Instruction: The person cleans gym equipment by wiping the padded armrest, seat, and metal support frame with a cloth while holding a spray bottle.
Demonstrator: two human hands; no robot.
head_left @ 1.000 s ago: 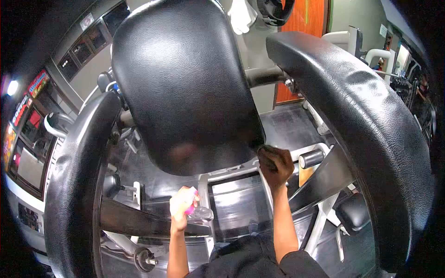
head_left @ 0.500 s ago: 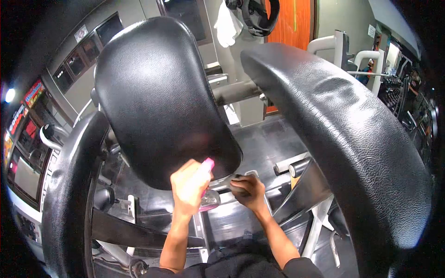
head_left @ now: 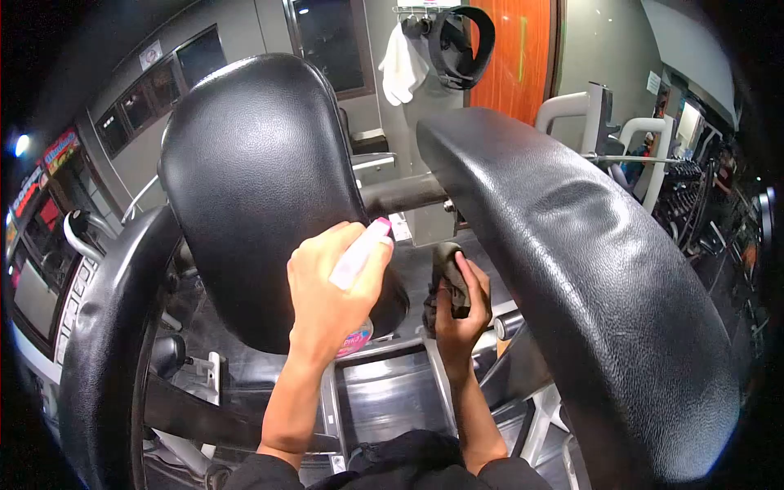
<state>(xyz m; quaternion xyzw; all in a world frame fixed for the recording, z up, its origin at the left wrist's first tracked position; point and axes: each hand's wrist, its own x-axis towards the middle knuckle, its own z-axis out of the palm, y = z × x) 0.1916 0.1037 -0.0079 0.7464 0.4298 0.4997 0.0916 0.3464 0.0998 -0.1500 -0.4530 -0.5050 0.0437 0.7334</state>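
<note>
Head view shows the left grip [head_left: 333,282] wrapped round a spray bottle [head_left: 360,254] before the black pad [head_left: 260,180]; rightward, the right grip [head_left: 467,304] clutches a dark cloth [head_left: 450,278].

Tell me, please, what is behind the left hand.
Behind the left hand is the black padded backrest. The lower part of the spray bottle shows too; its middle is covered by the hand.

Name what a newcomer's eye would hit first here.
Likely the big black padded backrest, upright left of centre, and the long glossy arm pad curving down the right side. Next, the left hand in front of the backrest, gripping a bottle with a pink-and-white spray head. Behind, an orange door stands out at top.
</note>
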